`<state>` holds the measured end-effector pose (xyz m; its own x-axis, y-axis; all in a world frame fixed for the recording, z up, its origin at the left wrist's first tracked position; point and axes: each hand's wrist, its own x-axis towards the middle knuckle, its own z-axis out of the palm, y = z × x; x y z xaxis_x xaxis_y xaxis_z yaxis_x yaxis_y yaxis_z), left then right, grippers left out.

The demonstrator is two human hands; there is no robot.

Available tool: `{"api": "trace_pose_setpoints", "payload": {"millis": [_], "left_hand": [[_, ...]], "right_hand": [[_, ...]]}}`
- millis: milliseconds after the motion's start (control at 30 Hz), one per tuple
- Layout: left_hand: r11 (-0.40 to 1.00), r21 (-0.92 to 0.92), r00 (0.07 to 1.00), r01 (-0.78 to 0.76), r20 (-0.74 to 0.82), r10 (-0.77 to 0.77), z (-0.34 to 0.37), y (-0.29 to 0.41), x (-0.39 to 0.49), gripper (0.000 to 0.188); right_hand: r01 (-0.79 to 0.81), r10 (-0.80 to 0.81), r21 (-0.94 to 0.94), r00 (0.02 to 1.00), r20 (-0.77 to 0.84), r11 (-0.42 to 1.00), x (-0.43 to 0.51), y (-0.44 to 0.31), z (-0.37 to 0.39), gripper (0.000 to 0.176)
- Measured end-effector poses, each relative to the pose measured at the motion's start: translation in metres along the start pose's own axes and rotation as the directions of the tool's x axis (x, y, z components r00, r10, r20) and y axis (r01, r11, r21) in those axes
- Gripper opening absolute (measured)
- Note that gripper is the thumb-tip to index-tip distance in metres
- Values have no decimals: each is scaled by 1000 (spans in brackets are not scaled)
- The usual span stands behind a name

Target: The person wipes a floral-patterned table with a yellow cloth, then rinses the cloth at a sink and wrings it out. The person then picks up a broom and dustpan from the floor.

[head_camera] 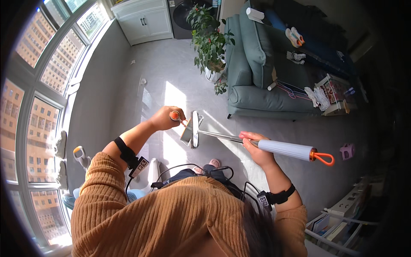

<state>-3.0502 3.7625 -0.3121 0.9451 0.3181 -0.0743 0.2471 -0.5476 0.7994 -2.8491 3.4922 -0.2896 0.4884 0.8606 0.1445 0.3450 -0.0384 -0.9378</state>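
Observation:
My left hand [167,118] is closed around the top of the handle of a dustpan [187,133], which is held below the hand near the floor. An orange hanging loop shows at the handle's end. In my right hand [258,149] is the metal pole of a broom [221,136], just below its white ribbed grip with an orange loop. The white broom head [196,128] lies over the dustpan's opening, its dark bristles along the pan's side. Whether bristles and pan touch I cannot tell. What lies inside the pan is mostly hidden.
Ahead stands a potted pepper plant [210,45] beside a green sofa [273,99]. Small white scraps [143,81] lie on the grey tile floor [154,61]. A window wall runs along the left, with shoes [61,144] on its sill. A wire rack [337,225] is at lower right.

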Motion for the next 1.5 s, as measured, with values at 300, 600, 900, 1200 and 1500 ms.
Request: {"api": "trace_pose_setpoints", "payload": {"millis": [300, 600, 900, 1200, 1500], "left_hand": [[892, -169, 774, 420, -446, -449, -62, -39, -62, 14], [848, -251, 631, 467, -577, -519, -90, -74, -89, 14], [823, -441, 545, 359, -616, -568, -216, -102, -111, 14], [777, -589, 383, 222, -680, -625, -276, -137, -138, 12], [680, -686, 27, 260, -698, -715, -296, -198, -92, 14]], "right_hand": [[-11, 12, -3, 937, 350, 1000, 127, 26, -5, 14], [148, -169, 83, 815, 554, 986, 207, 24, 80, 14], [407, -167, -208, 713, 681, 889, 291, 41, 221, 17], [312, -72, -237, 730, 680, 920, 351, 67, 310, 15], [34, 251, -362, 659, 709, 932, 462, 43, 357, 23]]}}
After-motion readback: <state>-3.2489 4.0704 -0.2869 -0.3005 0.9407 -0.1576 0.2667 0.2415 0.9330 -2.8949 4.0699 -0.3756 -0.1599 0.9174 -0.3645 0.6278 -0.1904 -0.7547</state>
